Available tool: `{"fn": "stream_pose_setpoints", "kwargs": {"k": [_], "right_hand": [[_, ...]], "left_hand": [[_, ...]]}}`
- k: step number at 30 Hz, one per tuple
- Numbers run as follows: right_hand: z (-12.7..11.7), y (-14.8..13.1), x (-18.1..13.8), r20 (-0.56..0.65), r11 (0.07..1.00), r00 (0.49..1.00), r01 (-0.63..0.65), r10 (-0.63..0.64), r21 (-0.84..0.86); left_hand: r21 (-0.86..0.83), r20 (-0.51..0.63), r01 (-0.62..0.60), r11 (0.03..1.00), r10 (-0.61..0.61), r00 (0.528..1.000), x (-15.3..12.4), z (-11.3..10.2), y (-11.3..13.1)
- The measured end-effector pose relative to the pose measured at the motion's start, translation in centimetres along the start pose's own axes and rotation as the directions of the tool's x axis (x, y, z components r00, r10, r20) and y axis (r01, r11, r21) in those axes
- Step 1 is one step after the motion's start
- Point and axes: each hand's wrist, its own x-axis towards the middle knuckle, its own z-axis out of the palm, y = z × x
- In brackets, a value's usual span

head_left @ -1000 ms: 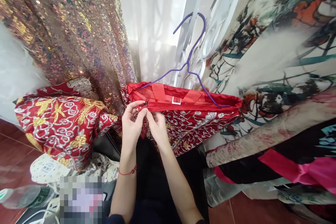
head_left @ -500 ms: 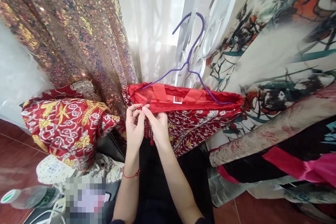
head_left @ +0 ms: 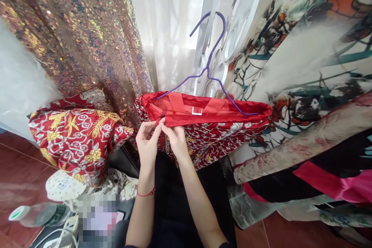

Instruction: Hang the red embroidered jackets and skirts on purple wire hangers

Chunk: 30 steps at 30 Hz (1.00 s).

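Note:
A red skirt (head_left: 221, 133) with silver and gold embroidery hangs from a purple hanger (head_left: 208, 69), its satin waistband facing me. My left hand (head_left: 147, 143) pinches the waistband's edge at the opening on its left side, thumb against fingers. Right beside it, my right hand (head_left: 178, 143) is closed on the same edge, the two thumbs nearly meeting. A small dark fastening shows just above the fingertips; what lies between them is too small to make out. Inside the waistband a white-edged size label (head_left: 197, 111) is visible.
Another red embroidered garment (head_left: 78, 131) lies bunched at the left, above a white dotted cloth (head_left: 65, 186). A plastic bottle (head_left: 37, 214) stands at lower left. Sequined fabric (head_left: 95, 27) hangs behind; a floral-print garment (head_left: 290, 66) hangs at the right.
Both hands have moved slightly down, still at the waistband opening. My right fingers have curled in more, and the red tassel cords below the hands are now less visible. The view has shifted a little.

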Motion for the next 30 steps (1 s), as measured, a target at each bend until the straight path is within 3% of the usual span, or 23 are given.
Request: {"fn": "stream_pose_setpoints", "kwargs": {"k": [3,6,10,14,17,19,22,27,30], "right_hand": [[-0.6,0.6,-0.3,-0.023,0.995,0.999,0.040,-0.042,-0.087],[-1.4,0.4,-0.3,0.072,0.956,0.990,0.136,-0.121,-0.261],[-2.1,-0.5,0.1,0.208,0.824,0.960,0.268,-0.187,-0.499],[-2.4,-0.6,0.1,0.301,0.763,0.942,0.303,-0.149,-0.570],[-2.6,-0.3,-0.1,0.257,0.776,0.950,0.296,-0.177,-0.557],[-2.7,-0.3,-0.2,0.196,0.789,0.962,0.270,-0.191,-0.552],[-3.0,-0.6,-0.2,0.097,0.801,0.979,0.203,-0.180,-0.563],[-3.4,-0.9,-0.2,0.066,0.767,0.986,0.159,-0.151,-0.622],[-3.7,-0.7,-0.1,0.063,0.767,0.990,0.140,-0.129,-0.627]], "left_hand": [[-0.052,-0.025,-0.012,0.999,0.010,1.000,-0.1,-0.1,-0.3],[-0.120,0.002,0.020,0.993,-0.020,1.000,-0.3,0.0,-0.5],[-0.346,-0.016,0.155,0.925,-0.171,0.985,-1.0,0.4,-1.4],[-0.537,-0.151,0.177,0.825,-0.300,0.942,-1.6,0.3,-3.0],[-0.651,-0.179,0.161,0.742,-0.356,0.917,-1.8,-0.2,-4.0],[-0.692,-0.146,0.154,0.705,-0.346,0.927,-1.9,-0.6,-4.2],[-0.679,-0.130,0.153,0.718,-0.323,0.937,-1.8,-0.7,-4.4],[-0.656,-0.126,0.309,0.688,-0.504,0.854,-1.7,-0.5,-6.4],[-0.612,-0.132,0.362,0.703,-0.542,0.830,-2.1,-0.7,-8.2]]}}
